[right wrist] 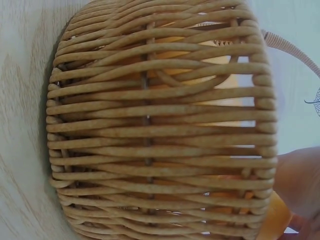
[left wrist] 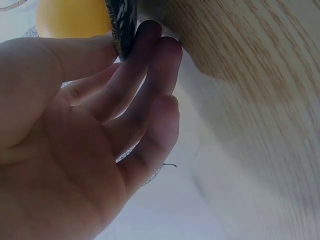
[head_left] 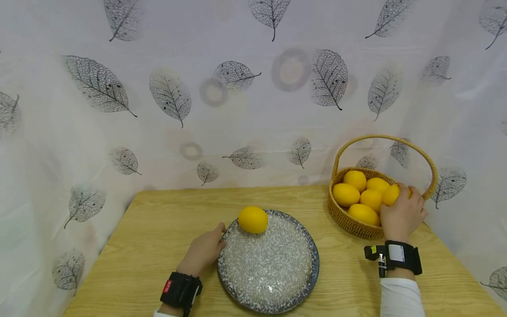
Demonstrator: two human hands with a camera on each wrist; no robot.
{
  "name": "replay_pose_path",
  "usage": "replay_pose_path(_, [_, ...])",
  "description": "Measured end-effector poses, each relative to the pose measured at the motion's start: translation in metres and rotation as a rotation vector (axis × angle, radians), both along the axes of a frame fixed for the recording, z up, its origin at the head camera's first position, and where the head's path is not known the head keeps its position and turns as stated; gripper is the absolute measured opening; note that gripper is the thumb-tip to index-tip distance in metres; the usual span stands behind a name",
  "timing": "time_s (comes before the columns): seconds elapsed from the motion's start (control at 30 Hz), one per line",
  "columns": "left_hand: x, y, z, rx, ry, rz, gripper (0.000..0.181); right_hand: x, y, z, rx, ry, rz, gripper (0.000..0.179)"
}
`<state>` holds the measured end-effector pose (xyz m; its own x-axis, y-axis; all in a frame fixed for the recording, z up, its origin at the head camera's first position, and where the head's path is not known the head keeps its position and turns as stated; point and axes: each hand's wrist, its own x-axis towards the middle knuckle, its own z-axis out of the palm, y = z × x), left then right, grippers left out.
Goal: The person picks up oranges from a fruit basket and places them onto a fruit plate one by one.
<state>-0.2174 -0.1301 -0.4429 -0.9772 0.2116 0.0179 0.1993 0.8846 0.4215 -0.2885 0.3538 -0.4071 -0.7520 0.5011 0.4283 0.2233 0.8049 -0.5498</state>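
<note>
My left hand [head_left: 203, 250] pinches the left rim of a round speckled grey plate [head_left: 273, 268] with a dark edge. The left wrist view shows the thumb above the plate rim [left wrist: 123, 25] and fingertips beneath it. One lemon [head_left: 253, 219] lies on the plate near its far left edge. At the right, my right hand [head_left: 403, 215] reaches over the basket's rim, its fingers round a lemon [head_left: 391, 195] among several others. Woven wicker [right wrist: 160, 120] fills most of the right wrist view, hiding much of that hand's grip.
The wicker basket [head_left: 352, 226] has a tall arched handle [head_left: 376, 136] and stands at the back right of the wooden table [head_left: 158, 220]. Behind the table hangs a pale curtain [head_left: 245, 123] with a leaf print.
</note>
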Motion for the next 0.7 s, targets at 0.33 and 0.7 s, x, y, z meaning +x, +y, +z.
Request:
replay_pose_path(0.33, [0.0005,-0.0002,0.0035,0.003,-0.014,0.006,0.034,-0.0005,-0.0006,0.0032,-0.035,0.016,0.013,0.067])
replay_pose_path(0.7, [0.0019,0.0002,0.0032,0.012,-0.009,0.003,0.032,0.0010,-0.0077,0.0100,-0.086,0.019,0.044,0.077])
